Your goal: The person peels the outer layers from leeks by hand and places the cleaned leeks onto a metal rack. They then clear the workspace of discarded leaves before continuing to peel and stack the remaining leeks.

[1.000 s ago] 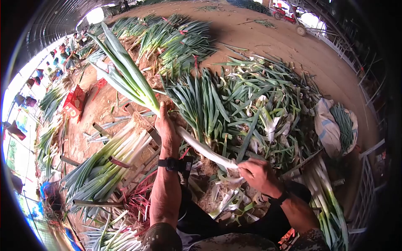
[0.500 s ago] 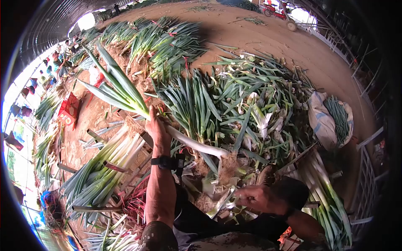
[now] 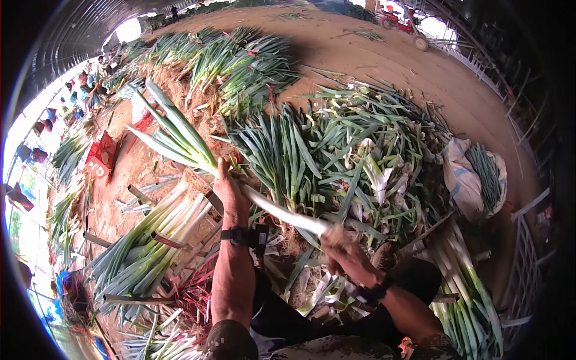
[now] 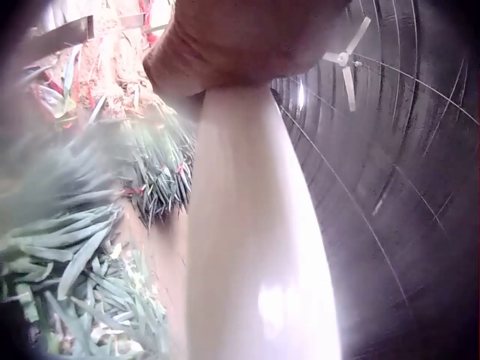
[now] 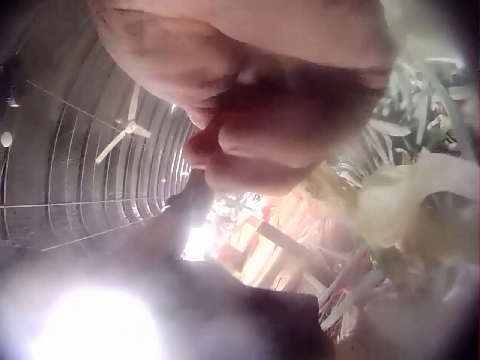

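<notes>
A long leek slants across the head view, green leaves at the upper left, white shaft toward the lower right. My left hand grips it where the leaves meet the shaft. At the root end my right hand has its fingers curled round the tip, somewhat blurred, and the roots are hidden there. In the left wrist view the white shaft runs down from the left hand. The right wrist view shows the right hand's curled fingers close up; what lies inside them is hidden.
Leeks lie across a rack with metal uprights at the left, red ties beside it. A heap of leaves covers the right middle, near a white sack. More leeks lie at lower right.
Between the earlier frames my right hand left the shaft's lower end and exposed the roots; now it has moved up and left, back onto that end. My left hand keeps its grip.
</notes>
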The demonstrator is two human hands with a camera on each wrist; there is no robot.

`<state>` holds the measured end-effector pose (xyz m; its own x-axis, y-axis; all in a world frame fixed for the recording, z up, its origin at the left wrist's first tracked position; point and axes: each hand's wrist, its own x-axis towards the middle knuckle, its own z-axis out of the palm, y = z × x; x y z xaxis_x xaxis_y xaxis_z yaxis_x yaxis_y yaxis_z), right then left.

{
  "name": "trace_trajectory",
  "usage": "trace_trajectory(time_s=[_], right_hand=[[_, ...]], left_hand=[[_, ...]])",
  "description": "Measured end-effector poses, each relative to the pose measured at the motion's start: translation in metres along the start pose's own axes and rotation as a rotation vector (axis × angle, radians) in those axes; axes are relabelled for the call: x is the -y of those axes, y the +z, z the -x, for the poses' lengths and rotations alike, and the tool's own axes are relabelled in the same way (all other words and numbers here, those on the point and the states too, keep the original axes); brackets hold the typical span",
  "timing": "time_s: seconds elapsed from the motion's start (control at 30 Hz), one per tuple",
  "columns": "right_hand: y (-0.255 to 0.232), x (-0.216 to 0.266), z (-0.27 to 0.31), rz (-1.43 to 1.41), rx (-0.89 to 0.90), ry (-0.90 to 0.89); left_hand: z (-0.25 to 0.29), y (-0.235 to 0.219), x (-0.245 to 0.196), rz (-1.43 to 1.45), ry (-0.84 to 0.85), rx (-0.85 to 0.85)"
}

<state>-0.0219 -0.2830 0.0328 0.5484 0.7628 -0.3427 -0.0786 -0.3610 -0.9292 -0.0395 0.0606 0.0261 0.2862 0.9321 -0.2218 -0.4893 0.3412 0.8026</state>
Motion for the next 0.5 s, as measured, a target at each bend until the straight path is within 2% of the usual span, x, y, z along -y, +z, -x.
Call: trace_trajectory(time_s=[0.07, 0.13, 0.23, 0.3, 0.37, 0.4, 0.47, 0.5], right_hand=[[-0.019, -0.02, 0.031, 0.226, 0.16, 0.073], [-0.022, -0.037, 0.074, 0.376, 0.158, 0.129], [-0.028, -0.068, 0.108, 0.365, 0.182, 0.139], [-0.024, -0.054, 0.103, 0.809, 0.263, 0.049], [-0.031, -0.014, 0.088, 0.995, 0.254, -0.042], [-0.033, 0.003, 0.082, 0.846, 0.142, -0.133], [-0.035, 0.029, 0.07, 0.545, -0.073, -0.3], [-0.033, 0.042, 0.059, 0.594, -0.157, -0.454]], left_hand=[[0.002, -0.004, -0.011, -0.011, -0.004, 0.014], [-0.014, -0.016, -0.017, -0.046, 0.119, 0.048], [-0.012, -0.011, -0.03, 0.068, 0.082, 0.127], [-0.004, -0.003, -0.031, 0.184, 0.023, 0.229], [0.008, 0.004, -0.027, 0.301, -0.028, 0.35], [0.016, 0.009, -0.028, 0.318, -0.044, 0.336], [0.021, 0.012, -0.024, 0.344, -0.038, 0.439], [0.025, 0.015, -0.025, 0.362, -0.044, 0.453]])
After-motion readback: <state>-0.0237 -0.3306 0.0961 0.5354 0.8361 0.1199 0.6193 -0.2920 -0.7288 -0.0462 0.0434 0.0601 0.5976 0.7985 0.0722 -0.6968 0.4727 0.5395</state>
